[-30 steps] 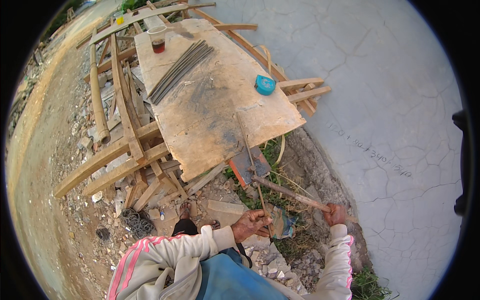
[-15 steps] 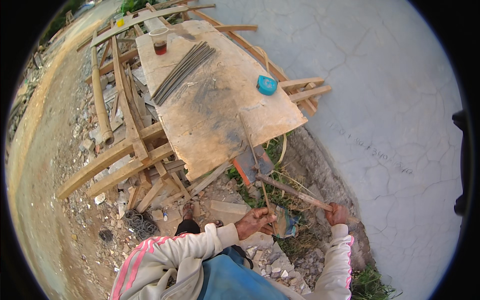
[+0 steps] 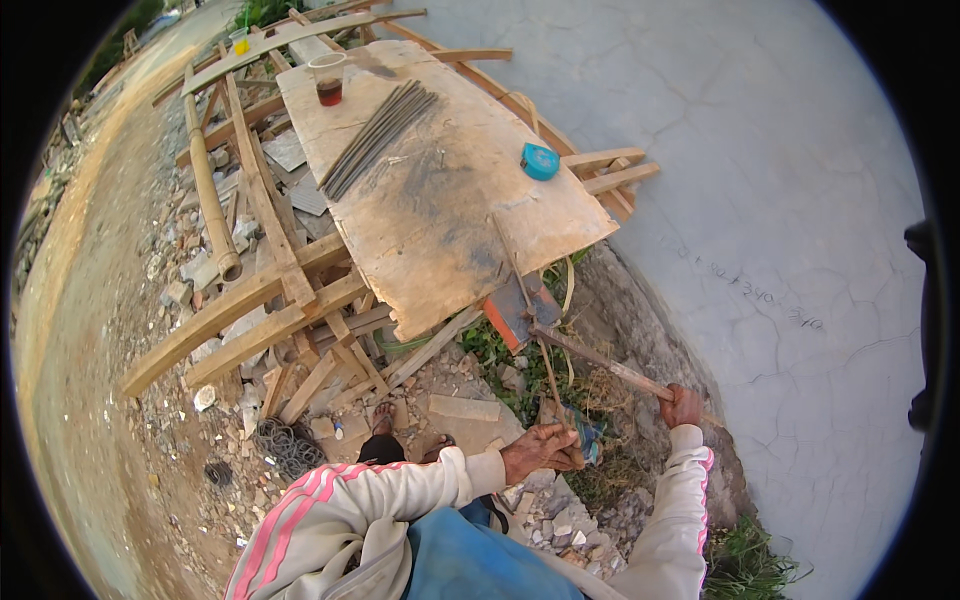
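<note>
A thin rebar rod (image 3: 507, 250) runs from the board's top, over a grey block with an orange side (image 3: 500, 320) at the board's near edge, down to my left hand (image 3: 541, 450). The fingers of that hand are closed around its near end. My right hand (image 3: 681, 405) grips a long brown bar (image 3: 615, 370). The bar's far end meets the rod just beside the block; how the two engage is too small to tell. Farther up the wooden board (image 3: 420, 240) lie a bundle of dark rods (image 3: 378, 138) and a blue tape measure (image 3: 540, 161).
A clear cup of dark red drink (image 3: 328, 80) stands on the board's far left corner. Wooden beams (image 3: 250, 290) stick out left of it, over rubble. Coiled wire (image 3: 288, 447) lies on the ground. A cracked grey wall (image 3: 800, 220) rises along the right.
My left hand has shifted slightly right, still on the rod. The right hand, with the bar, has moved a little up and right. The whole view has shifted slightly.
</note>
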`<action>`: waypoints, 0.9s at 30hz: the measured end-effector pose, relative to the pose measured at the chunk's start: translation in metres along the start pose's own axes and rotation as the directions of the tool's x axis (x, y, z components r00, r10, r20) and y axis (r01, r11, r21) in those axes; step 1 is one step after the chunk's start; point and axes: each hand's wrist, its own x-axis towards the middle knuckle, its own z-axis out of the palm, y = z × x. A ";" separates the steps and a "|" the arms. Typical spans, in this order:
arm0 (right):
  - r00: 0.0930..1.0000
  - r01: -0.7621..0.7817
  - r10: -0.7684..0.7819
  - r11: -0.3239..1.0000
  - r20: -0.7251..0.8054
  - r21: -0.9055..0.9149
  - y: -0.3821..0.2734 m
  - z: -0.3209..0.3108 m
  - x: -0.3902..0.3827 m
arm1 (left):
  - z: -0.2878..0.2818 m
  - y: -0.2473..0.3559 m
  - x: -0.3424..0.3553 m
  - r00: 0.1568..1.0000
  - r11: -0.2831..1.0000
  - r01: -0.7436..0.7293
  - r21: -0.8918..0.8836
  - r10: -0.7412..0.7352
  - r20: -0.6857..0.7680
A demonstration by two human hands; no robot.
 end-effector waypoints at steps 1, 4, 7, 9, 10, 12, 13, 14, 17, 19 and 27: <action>1.000 -0.006 0.006 1.000 0.002 -0.006 0.000 0.000 -0.001 | 0.000 -0.001 0.000 1.000 1.000 -0.007 0.002 0.007 -0.001; 1.000 -0.019 0.019 0.999 -0.010 -0.033 -0.003 -0.002 -0.004 | -0.001 -0.003 0.000 0.999 0.999 -0.040 0.010 0.040 -0.006; 0.997 -0.074 0.074 0.997 0.007 -0.037 -0.011 -0.006 -0.017 | -0.001 -0.004 -0.006 0.997 0.997 -0.080 0.000 0.080 -0.004; 0.993 -0.120 0.120 0.992 0.008 -0.033 -0.019 -0.009 -0.030 | -0.005 -0.003 -0.012 0.995 0.995 -0.095 -0.024 0.095 0.012; 0.990 -0.142 0.142 0.989 0.000 -0.030 -0.025 -0.009 -0.044 | -0.008 -0.003 -0.018 0.996 0.996 -0.087 -0.019 0.087 -0.004; 0.979 -0.199 0.199 0.980 -0.038 -0.018 -0.042 -0.008 -0.075 | -0.018 0.001 -0.031 0.998 0.998 -0.054 0.021 0.055 -0.035; 0.971 -0.231 0.230 0.973 -0.066 -0.011 -0.051 -0.007 -0.093 | -0.024 0.003 -0.038 0.998 0.999 -0.048 -0.006 0.048 -0.039; 0.964 -0.251 0.249 0.968 -0.095 -0.006 -0.060 -0.005 -0.107 | -0.029 0.005 -0.044 0.998 0.999 -0.054 0.006 0.054 -0.043; 0.930 -0.360 0.357 0.933 -0.092 -0.021 -0.083 0.002 -0.134 | -0.039 0.012 -0.059 0.997 0.997 -0.032 0.073 0.037 -0.068; 0.929 -0.355 0.349 0.935 -0.125 -0.025 -0.089 0.000 -0.136 | -0.041 0.017 -0.061 0.998 0.994 -0.031 0.103 0.036 -0.045; 0.908 -0.415 0.405 0.905 -0.106 -0.096 -0.110 -0.029 -0.150 | -0.046 0.032 -0.074 1.000 0.992 0.015 0.122 -0.015 0.002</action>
